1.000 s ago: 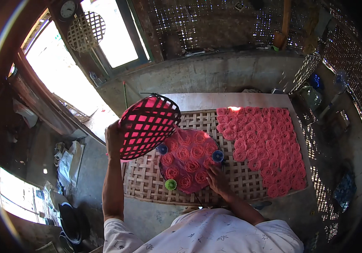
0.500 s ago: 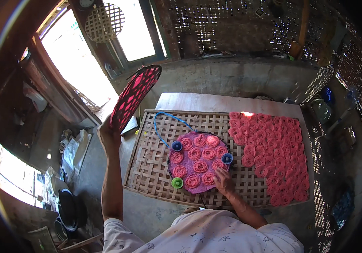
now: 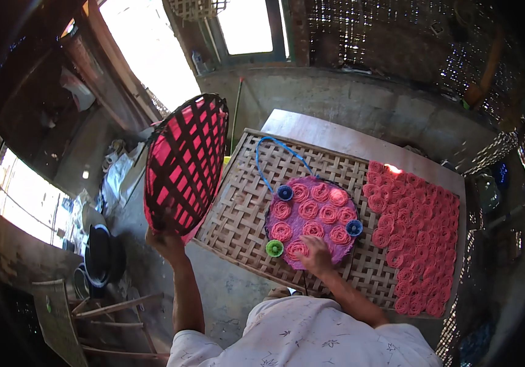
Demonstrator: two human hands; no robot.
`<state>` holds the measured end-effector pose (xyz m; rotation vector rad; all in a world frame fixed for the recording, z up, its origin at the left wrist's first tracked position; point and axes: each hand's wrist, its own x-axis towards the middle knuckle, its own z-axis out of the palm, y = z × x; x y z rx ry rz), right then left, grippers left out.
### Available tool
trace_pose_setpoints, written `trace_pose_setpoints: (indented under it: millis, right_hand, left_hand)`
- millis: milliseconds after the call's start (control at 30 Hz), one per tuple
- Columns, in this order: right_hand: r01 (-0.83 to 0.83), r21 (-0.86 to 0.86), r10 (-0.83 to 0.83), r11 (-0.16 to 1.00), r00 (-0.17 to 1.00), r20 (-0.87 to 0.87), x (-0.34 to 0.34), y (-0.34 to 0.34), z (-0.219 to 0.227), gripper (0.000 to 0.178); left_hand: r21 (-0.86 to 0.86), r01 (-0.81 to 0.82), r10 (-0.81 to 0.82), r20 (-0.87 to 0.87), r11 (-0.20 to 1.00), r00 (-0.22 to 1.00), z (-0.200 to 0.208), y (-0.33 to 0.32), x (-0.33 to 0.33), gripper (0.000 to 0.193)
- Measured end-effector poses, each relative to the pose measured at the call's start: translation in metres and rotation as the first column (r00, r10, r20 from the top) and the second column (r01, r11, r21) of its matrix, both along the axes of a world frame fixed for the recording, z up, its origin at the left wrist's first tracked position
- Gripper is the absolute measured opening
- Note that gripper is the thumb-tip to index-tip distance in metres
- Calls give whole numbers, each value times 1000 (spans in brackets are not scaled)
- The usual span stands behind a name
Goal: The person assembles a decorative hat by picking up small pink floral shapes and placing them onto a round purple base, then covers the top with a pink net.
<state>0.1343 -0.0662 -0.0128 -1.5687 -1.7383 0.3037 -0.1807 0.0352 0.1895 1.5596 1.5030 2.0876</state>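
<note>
The left hand (image 3: pixel 166 243) holds the dark lattice disc (image 3: pixel 186 165) at ten o'clock from the purple rosette disc (image 3: pixel 311 214), over whose six o'clock side the right hand (image 3: pixel 318 257) is loosely spread.

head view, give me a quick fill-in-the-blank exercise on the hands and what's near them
The left hand holds a round, dark lattice panel with ____ material showing through.
The right hand is over a round purple panel with ____ blue cup-shaped ornaments.
The cup-shaped ornament at the purple panel's lower left is ____.
Missing words: pink; two; green.
</note>
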Motion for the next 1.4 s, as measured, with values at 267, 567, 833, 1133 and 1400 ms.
trace_pose_setpoints:
  millis: [267, 567, 833, 1133, 1400]
  right_hand:
    - [-337, -245, 408, 909, 841, 356, -66, 56, -25, 59]
    - [-216, -108, 191, 970, 960, -206, -15, 75, -8, 52]
    - [159, -131, -93, 978, 909, 406, 151, 18, 1, 54]
    - [77, -443, -137, 893, 985, -107, 190, 40, -5, 45]
    - [-253, -715, -427, 651, 657, -621, 205, 63, 0, 43]
  left_hand:
    - [82, -280, 290, -163, 956, 943, -29, -68, -50, 21]
    - [-267, -525, 440, -318, 808, 840, -70, -202, -101, 24]
    - [-361, -843, 491, -692, 399, 529, -137, -349, -129, 24]
    - [-426, -886, 566, -691, 183, 449, -186, -466, -72, 29]
    - [-391, -882, 623, -630, 262, 464, -200, -473, -45, 31]
